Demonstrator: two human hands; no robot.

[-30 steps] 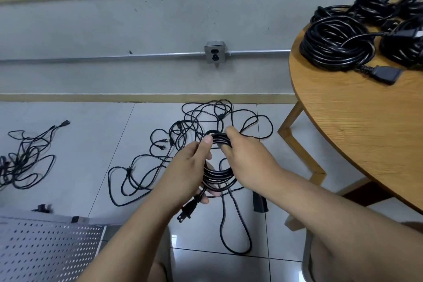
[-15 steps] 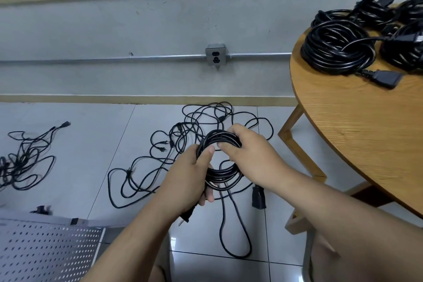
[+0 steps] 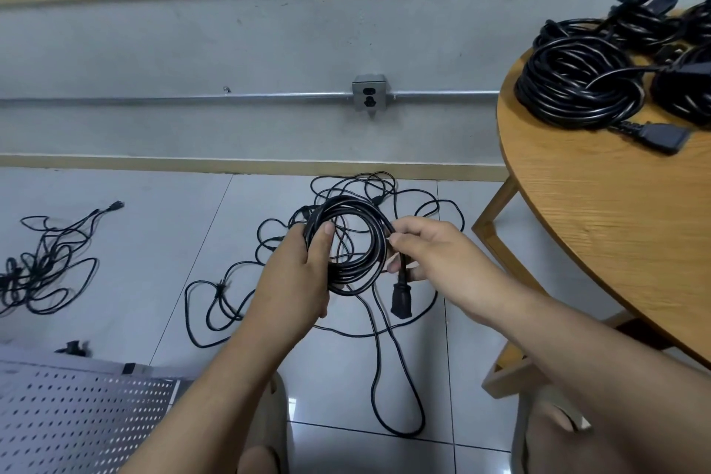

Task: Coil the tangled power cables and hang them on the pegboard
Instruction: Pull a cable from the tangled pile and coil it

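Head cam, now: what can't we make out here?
Head view:
- pegboard: cut by bottom-left edge, hooks unseen.
- table coils: right edge cuts them, count unclear.
- floor tangle: partly behind held coil and right hand.
- left hand: grip fingers mostly hidden by its own back.

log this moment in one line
left hand: grips coil | right hand: pinches cable end above connector | stage: coiling, not yet on pegboard

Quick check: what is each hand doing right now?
Left hand: gripping the cable coil, thumb over the loops.
Right hand: pinching the same cable just above its connector.
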